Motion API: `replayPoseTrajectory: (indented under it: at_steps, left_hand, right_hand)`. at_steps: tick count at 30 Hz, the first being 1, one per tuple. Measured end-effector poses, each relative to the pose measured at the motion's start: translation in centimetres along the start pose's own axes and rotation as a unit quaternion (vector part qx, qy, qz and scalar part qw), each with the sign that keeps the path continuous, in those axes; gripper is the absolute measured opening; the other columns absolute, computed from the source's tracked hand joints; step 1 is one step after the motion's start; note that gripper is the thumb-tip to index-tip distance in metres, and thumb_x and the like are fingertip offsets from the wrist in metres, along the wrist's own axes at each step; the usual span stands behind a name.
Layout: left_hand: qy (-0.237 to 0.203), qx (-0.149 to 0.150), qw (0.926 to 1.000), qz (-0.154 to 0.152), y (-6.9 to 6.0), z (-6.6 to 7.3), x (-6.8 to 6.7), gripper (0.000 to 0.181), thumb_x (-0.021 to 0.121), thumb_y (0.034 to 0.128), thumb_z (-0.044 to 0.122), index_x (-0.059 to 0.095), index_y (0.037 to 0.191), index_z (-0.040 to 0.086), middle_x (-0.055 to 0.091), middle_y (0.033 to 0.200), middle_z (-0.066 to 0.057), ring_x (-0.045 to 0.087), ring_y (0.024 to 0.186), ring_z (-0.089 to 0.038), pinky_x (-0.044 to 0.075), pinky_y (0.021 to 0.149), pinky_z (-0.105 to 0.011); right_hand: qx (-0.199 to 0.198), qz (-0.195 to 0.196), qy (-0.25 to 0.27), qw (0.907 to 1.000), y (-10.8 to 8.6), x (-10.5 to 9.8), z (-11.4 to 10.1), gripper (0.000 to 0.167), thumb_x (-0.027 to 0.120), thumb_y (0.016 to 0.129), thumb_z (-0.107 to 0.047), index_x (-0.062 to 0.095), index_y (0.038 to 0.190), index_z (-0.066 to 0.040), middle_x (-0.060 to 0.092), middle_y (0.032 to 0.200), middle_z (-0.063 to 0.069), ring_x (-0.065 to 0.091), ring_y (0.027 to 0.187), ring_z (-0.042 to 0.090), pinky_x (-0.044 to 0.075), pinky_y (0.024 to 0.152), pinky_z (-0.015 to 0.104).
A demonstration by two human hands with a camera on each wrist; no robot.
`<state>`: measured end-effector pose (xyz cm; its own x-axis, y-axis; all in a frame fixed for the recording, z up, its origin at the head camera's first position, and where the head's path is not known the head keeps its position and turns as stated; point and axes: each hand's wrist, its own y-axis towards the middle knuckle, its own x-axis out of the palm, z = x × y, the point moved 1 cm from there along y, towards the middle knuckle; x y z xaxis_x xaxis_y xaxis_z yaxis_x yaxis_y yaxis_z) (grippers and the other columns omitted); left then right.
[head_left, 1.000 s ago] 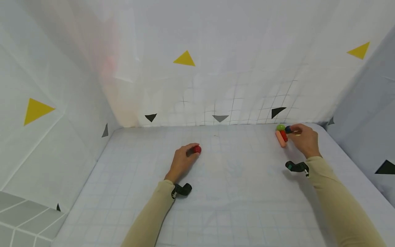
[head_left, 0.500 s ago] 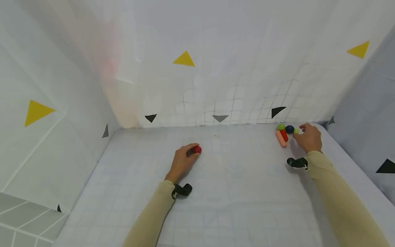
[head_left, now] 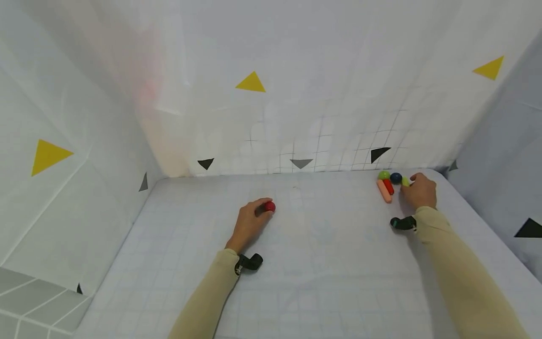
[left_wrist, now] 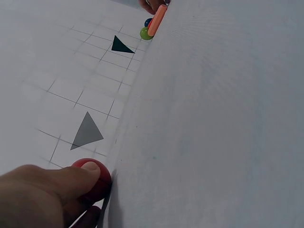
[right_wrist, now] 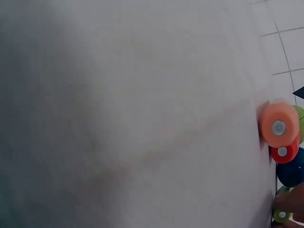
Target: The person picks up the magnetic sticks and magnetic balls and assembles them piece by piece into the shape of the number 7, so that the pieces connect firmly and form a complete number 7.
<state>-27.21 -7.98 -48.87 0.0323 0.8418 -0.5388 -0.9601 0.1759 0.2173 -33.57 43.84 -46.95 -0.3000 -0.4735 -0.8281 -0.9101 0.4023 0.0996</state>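
Note:
A red ball [head_left: 270, 206] sits on the white surface, pinched between thumb and fingers of my left hand [head_left: 247, 223]; the left wrist view shows the thumb on the ball [left_wrist: 98, 183]. Farther right, my right hand [head_left: 421, 192] pinches a small yellow-green piece [head_left: 405, 181], seen low in the right wrist view as a green end [right_wrist: 282, 214]. Just left of that piece lies a dark blue ball [head_left: 395, 178]. Beside it are a green ball [head_left: 384, 174], a short red piece [head_left: 388, 186] and a longer orange stick [head_left: 384, 191], grouped close together.
A white sheet with a faint grid covers the table [head_left: 313, 263]. Behind it rises a white wall [head_left: 338, 84] with yellow and dark triangles. Side walls stand left [head_left: 76, 197] and right [head_left: 516, 155]. Grey tiles [head_left: 38, 301] show at the lower left.
My right hand has shifted right from the dark blue ball to the yellow-green piece, which was hidden a second ago. My left hand stays on the red ball.

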Motion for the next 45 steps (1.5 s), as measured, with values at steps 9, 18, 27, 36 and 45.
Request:
replayPoseTrajectory:
  at_steps: [9, 18, 27, 36, 45]
  left_hand:
    - [0.003, -0.012, 0.9999, -0.003, -0.3, -0.2, 0.1, 0.041, 0.075, 0.0988, 0.019, 0.068, 0.139, 0.021, 0.063, 0.140, -0.003, 0.051, 0.136, -0.022, 0.038, 0.114, -0.044]
    - [0.009, -0.005, 0.9999, -0.003, -0.1, -0.1, -0.1, 0.041, 0.075, 0.0992, 0.020, 0.068, 0.139, 0.022, 0.063, 0.140, -0.001, 0.051, 0.136, -0.019, 0.038, 0.114, -0.042]
    - [0.003, -0.002, 1.0000, -0.004, -0.1, 0.0, -0.1, 0.040, 0.074, 0.0996, 0.019, 0.068, 0.139, 0.020, 0.064, 0.139, -0.002, 0.053, 0.134, -0.021, 0.039, 0.113, -0.043]
    - [0.006, -0.003, 1.0000, -0.004, -0.2, -0.2, -0.1, 0.041, 0.075, 0.0991, 0.019, 0.068, 0.140, 0.019, 0.064, 0.139, -0.002, 0.054, 0.132, -0.022, 0.040, 0.112, -0.043]
    - [0.003, -0.003, 1.0000, -0.004, -0.1, -0.2, 0.0, 0.041, 0.075, 0.0988, 0.018, 0.068, 0.139, 0.019, 0.065, 0.137, -0.003, 0.055, 0.131, -0.021, 0.042, 0.111, -0.043]
  right_hand:
    - [0.051, 0.000, -0.013, 0.9986, -0.1, 0.3, 0.0, 0.052, 0.060, 0.099, -0.012, 0.045, 0.142, 0.014, 0.050, 0.135, 0.039, 0.044, 0.125, 0.054, 0.042, 0.103, 0.063]
    - [0.053, 0.000, -0.022, 0.9983, -0.4, 0.0, 0.1, 0.048, 0.058, 0.101, -0.015, 0.048, 0.140, 0.012, 0.051, 0.131, 0.039, 0.048, 0.120, 0.054, 0.045, 0.098, 0.063]
    - [0.039, 0.018, 0.012, 0.9990, -0.4, -0.6, 0.6, 0.045, 0.057, 0.099, -0.015, 0.054, 0.129, 0.018, 0.054, 0.125, 0.037, 0.048, 0.119, 0.053, 0.046, 0.095, 0.063]
    - [0.033, 0.036, 0.052, 0.9975, -1.6, -1.9, -0.4, 0.047, 0.058, 0.101, -0.018, 0.055, 0.135, 0.013, 0.056, 0.124, 0.033, 0.052, 0.113, 0.049, 0.049, 0.078, 0.052]
    - [0.027, 0.042, 0.070, 0.9963, -2.4, -2.7, -2.1, 0.046, 0.060, 0.102, -0.019, 0.056, 0.137, 0.010, 0.055, 0.126, 0.032, 0.051, 0.111, 0.046, 0.048, 0.078, 0.047]
